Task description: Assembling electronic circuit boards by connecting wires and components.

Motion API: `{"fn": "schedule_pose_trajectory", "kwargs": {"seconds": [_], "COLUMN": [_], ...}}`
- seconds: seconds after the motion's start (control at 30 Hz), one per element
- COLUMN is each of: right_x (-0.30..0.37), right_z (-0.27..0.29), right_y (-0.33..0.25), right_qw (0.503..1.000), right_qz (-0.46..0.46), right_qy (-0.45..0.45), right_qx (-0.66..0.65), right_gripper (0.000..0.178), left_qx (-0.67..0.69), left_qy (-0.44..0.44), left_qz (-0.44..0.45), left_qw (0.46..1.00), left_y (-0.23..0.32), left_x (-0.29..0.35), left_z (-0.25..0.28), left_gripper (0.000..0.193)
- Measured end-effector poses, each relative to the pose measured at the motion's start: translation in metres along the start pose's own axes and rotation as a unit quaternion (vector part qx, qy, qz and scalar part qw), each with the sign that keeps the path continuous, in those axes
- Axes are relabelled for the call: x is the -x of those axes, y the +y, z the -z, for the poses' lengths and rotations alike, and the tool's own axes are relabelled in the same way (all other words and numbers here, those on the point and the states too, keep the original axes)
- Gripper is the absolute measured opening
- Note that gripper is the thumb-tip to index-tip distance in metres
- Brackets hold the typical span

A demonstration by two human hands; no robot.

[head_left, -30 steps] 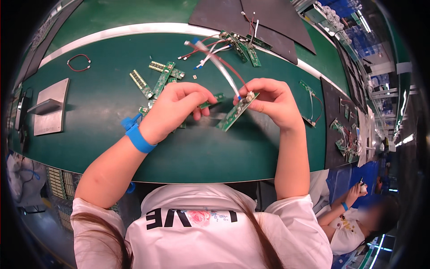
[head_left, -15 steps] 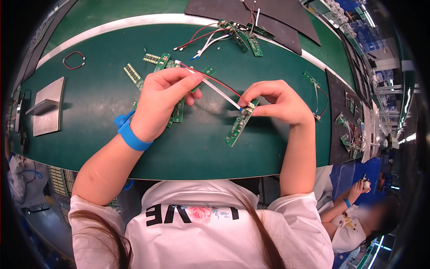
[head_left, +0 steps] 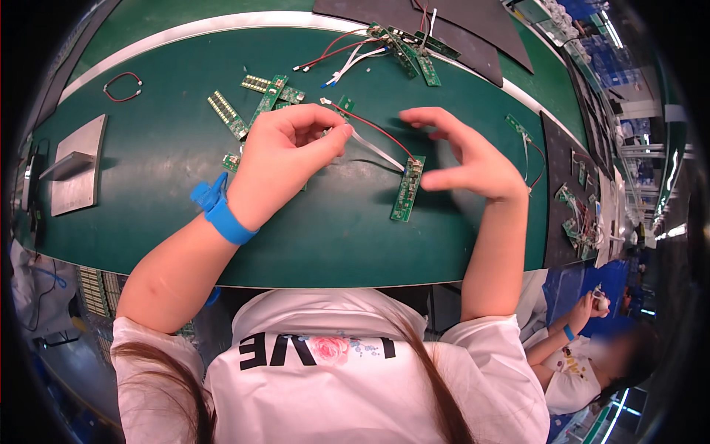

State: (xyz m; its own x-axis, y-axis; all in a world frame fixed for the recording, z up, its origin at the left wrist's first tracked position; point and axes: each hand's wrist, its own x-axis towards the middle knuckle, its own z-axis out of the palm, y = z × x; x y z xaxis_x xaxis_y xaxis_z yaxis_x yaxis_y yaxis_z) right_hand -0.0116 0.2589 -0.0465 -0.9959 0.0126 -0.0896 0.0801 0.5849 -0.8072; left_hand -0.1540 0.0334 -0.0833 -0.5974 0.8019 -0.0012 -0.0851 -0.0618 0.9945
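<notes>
My left hand, with a blue strap on its wrist, pinches a white flat ribbon cable between thumb and fingertips. The cable runs right and down to the top end of a narrow green circuit board. From the same end a red-and-black wire lead arches up to a small white plug above my left fingertips. Just right of the board is my right hand, its fingers spread and thumb apart, holding nothing. Under and behind my left hand lie several loose circuit boards, partly hidden.
A pile of wired boards lies at the far edge, near dark mats. On the left are a metal plate with an upright fin and a wire loop. More wired boards rest at the right, where another person sits.
My right hand has let go of the circuit board and opened, moving slightly away. The board has swung more upright and shifted a little up and right. My left hand has moved right, still pinching the cable.
</notes>
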Motion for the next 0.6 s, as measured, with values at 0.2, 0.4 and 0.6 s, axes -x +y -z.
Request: {"fn": "schedule_pose_trajectory", "kwargs": {"seconds": [0.2, 0.4, 0.6], "right_x": [-0.026, -0.026, -0.029], "right_z": [-0.047, -0.06, -0.063], "right_y": [-0.022, -0.022, -0.005], "right_qw": [0.99, 0.987, 0.974], "right_qz": [0.01, 0.034, 0.099], "right_qy": [0.133, 0.153, 0.174], "right_qx": [-0.036, 0.035, -0.102], "right_gripper": [0.039, 0.019, 0.009], "left_qx": [-0.061, -0.071, -0.123], "left_qy": [0.017, 0.009, -0.004], "left_qz": [-0.044, -0.087, -0.07], "left_qw": [0.997, 0.994, 0.99], "left_y": [0.0, -0.003, -0.001], "left_x": [0.005, 0.005, 0.007], "left_z": [-0.002, -0.005, -0.005], "left_gripper": [0.014, 0.011, 0.011]}}
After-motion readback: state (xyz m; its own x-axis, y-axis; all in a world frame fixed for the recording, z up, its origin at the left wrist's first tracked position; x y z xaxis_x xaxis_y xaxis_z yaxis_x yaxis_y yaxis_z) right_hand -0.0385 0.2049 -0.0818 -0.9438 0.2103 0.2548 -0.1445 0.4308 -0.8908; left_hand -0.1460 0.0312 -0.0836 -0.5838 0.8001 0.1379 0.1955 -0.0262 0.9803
